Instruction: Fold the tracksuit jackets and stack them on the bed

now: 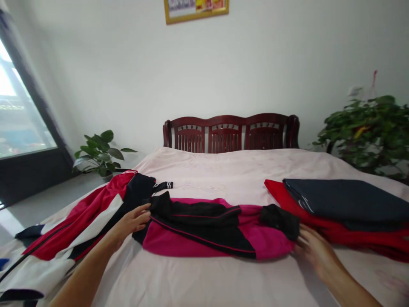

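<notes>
Head view: magenta-and-black jacket lying folded flat across middle of pale pink bed, black sleeves over front. Left hand at jacket's left end, fingers loosely curled on black fabric, grip unclear; right hand at right end, fingers spread wide against magenta edge.

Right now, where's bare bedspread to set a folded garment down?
Bare pink bedspread lies in front of the magenta-and-black garment, and behind it up to the dark wooden headboard. Crowded: left, the red-and-white garment; right, folded navy cloth on red cloth.
</notes>
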`<state>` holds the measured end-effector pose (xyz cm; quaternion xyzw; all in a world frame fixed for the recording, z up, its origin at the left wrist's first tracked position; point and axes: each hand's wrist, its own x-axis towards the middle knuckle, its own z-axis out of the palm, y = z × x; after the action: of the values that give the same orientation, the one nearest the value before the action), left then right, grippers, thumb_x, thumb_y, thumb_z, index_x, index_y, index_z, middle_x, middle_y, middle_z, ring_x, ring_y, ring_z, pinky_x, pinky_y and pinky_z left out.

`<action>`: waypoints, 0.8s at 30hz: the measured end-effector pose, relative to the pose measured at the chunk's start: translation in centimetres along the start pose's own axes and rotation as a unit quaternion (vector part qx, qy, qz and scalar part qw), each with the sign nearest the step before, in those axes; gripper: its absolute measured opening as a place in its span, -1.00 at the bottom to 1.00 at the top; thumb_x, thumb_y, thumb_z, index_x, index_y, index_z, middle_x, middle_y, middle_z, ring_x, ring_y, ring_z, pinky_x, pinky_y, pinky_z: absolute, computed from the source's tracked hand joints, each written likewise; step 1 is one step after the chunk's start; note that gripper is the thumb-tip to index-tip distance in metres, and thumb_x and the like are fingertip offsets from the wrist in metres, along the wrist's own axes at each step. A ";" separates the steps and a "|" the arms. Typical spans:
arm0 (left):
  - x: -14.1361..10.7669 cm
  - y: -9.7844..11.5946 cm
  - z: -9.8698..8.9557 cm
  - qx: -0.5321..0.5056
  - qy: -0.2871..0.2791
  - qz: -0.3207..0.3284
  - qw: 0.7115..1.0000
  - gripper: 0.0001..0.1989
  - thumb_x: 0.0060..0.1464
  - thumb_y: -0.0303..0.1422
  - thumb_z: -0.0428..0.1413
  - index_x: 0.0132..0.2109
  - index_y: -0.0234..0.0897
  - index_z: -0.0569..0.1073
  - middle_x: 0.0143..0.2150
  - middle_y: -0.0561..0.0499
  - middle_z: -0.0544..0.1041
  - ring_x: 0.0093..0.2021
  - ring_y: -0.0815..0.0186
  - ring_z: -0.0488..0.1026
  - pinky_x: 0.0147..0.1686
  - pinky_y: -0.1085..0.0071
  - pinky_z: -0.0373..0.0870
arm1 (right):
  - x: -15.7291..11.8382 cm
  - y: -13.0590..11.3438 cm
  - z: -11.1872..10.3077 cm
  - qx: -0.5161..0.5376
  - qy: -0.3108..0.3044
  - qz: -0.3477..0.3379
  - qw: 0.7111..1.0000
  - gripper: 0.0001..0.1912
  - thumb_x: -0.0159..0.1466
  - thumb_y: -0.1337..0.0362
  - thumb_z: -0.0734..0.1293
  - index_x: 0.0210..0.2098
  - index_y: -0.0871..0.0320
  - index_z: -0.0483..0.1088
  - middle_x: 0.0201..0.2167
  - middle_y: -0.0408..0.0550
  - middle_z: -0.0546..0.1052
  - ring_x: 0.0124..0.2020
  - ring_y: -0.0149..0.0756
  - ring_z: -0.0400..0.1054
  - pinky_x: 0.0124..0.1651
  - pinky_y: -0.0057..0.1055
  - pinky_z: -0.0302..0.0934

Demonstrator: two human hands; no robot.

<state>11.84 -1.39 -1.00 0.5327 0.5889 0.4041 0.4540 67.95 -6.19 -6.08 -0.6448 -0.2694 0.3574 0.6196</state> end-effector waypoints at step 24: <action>7.8 2.7 -2.9 0.312 -0.015 0.183 0.932 -0.77 -0.14 -0.47 0.07 -0.26 -0.25 0.49 -0.41 0.12 0.52 -0.35 0.29 0.47 -0.35 0.43 0.37 | -1.9 -5.9 11.1 -0.439 -0.449 -0.387 0.675 -0.83 0.26 0.17 0.29 -0.27 0.07 0.49 -0.28 -0.12 0.59 -0.24 -0.26 0.44 -0.21 -0.45 0.18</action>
<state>9.57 6.66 1.54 0.7519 0.5709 0.2679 0.1921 58.57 -0.50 0.28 -0.4422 -0.8669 0.1724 0.1525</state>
